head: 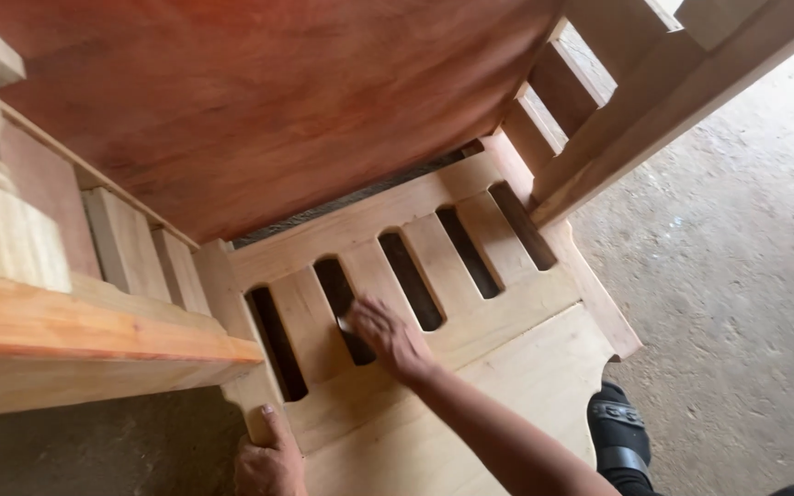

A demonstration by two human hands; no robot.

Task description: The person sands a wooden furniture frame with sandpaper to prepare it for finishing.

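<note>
A reddish plywood panel [259,101] is seen overhead, and below it a pale slatted wooden frame [470,303] lies flat. The frame's near edge is clasped by the left hand [268,459], its grip closed on the wood. A small dark piece, too blurred to name, is pressed onto a slat [374,276] by the right hand [392,338], fingers curled around it.

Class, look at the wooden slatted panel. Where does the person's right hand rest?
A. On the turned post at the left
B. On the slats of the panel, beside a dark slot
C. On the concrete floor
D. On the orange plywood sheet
B: the right hand lies on the slatted panel beside a dark slot, while the left hand grips the panel's lower edge.
</note>
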